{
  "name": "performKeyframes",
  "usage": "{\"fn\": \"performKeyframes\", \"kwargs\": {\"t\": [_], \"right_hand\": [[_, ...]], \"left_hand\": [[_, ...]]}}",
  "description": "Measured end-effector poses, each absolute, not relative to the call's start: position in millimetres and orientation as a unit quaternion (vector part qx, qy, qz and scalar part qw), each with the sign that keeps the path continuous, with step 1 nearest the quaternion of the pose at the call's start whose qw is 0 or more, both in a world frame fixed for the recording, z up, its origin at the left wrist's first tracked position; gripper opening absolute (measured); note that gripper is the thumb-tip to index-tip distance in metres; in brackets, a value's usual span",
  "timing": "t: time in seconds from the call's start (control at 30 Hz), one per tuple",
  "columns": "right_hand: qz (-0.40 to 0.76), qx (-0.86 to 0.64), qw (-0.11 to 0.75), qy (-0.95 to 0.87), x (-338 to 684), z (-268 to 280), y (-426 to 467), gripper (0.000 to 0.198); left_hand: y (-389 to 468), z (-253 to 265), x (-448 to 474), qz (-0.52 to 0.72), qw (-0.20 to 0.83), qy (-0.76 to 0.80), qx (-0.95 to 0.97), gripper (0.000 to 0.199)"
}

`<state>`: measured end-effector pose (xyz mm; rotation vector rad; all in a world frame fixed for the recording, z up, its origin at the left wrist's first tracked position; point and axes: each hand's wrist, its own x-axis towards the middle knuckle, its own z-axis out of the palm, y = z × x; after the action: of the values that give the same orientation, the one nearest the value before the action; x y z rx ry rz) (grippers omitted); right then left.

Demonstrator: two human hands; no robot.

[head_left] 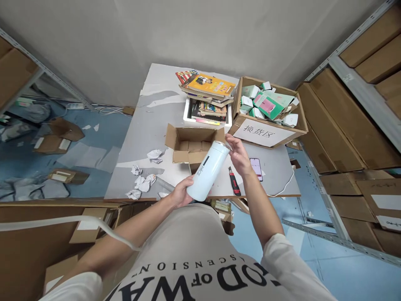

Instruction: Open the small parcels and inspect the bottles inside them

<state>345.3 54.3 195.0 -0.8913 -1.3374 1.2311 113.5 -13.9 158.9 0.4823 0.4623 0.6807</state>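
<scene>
Shirt (194, 246), held bottle (208, 173) partly blocking open carton (194, 134), crumpled paper (143, 184), cutter (234, 183), phone (256, 169)

The bottle (209, 173) looks smooth and faintly glossy, the small open box (197, 134) matt cardboard.

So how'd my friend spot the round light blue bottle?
Look at the grey table, then the open brown cardboard box on it. Just in front, tilted between the person's left hand and right hand, is the round light blue bottle. It's the only smooth blue cylinder, unlike the slim red and black cutter beside it.
</scene>
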Motion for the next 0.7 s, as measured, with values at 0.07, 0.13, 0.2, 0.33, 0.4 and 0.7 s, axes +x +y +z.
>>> {"fn": "performKeyframes", "kwargs": {"t": [0.07,0.13,0.2,0.33,0.4,0.7], "right_hand": [[0.583,-0.331,0.474,-0.571,350,207,64,0.062],[0.629,-0.323,0.431,-0.561,350,213,67,0.068],[0.636,-0.345,0.432,-0.538,350,214,66,0.071],[0.584,-0.399,0.493,-0.506,352,212,69,0.066],[0.556,-0.426,0.508,-0.500,353,212,73,0.059],[0.572,-0.451,0.486,-0.483,345,211,76,0.048]], "left_hand": [[-15,159,114,0.285,0.923,0.179,0.185,0.055],[-15,159,115,0.263,0.937,0.161,0.163,0.058],[-15,158,116,0.256,0.936,0.172,0.171,0.061],[-15,157,119,0.360,0.850,0.272,0.271,0.065],[-16,156,120,0.418,0.781,0.324,0.333,0.074],[-25,150,129,0.474,0.686,0.406,0.374,0.057]]}}
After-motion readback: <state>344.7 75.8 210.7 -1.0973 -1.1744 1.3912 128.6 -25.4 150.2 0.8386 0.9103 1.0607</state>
